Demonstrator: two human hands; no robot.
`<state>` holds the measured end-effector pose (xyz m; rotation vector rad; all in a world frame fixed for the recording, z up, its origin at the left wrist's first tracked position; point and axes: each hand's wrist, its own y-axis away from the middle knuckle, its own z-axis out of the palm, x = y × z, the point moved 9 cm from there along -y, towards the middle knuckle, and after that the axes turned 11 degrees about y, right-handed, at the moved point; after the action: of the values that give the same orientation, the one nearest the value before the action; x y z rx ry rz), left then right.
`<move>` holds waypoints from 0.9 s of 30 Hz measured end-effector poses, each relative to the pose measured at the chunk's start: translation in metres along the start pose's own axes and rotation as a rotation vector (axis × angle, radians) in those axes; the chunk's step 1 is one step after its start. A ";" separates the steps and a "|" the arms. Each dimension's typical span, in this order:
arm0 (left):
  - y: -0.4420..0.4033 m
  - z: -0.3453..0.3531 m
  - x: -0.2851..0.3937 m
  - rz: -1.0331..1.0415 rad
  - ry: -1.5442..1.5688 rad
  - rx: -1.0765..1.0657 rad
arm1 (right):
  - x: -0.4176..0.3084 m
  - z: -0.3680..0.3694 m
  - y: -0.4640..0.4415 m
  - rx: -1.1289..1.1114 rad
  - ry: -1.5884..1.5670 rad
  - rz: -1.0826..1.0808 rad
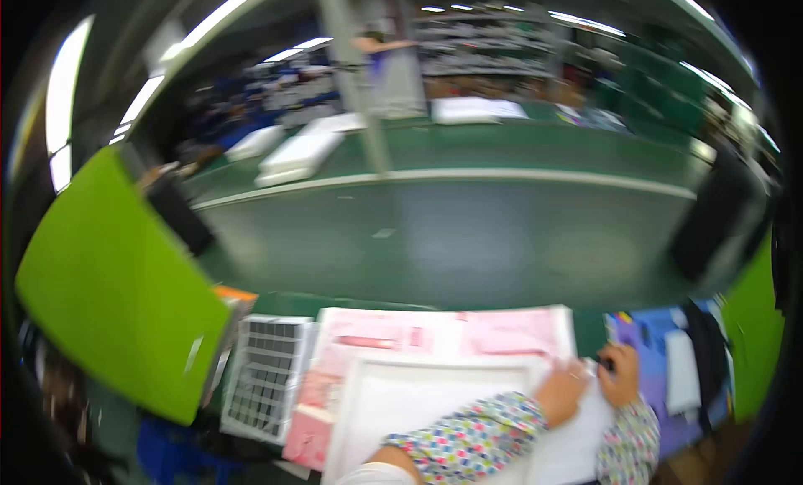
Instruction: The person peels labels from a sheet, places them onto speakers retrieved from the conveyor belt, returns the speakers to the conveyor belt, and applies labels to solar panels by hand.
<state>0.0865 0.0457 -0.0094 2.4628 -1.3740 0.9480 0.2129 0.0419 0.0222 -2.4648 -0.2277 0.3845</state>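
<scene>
My left hand (562, 393) rests at the right side of a white frame-like board (443, 393), its fingers near the edge of white paper (577, 443). Just to its right, my right hand (619, 375) is closed around a small dark object (606, 365), too blurred to name. Pink and white printed sheets (510, 333) lie under and behind the board. Both forearms wear sleeves with a colourful dotted pattern. What the left fingers touch is smeared by motion.
A white rack with a dark grid (266, 376) stands left of the sheets, beside a green panel (125, 284). A purple-blue packet (657, 359) and black cloth (709, 359) lie at the right. Across the aisle is a long green table (535, 150) with white stacks.
</scene>
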 end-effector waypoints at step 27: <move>0.003 -0.008 0.008 -0.053 -0.096 -0.112 | 0.006 -0.002 -0.001 -0.140 0.032 0.134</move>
<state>0.0837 0.0421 0.0018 2.4763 -1.3438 0.7293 0.2192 0.0431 0.0224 -2.6305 -0.0779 0.3974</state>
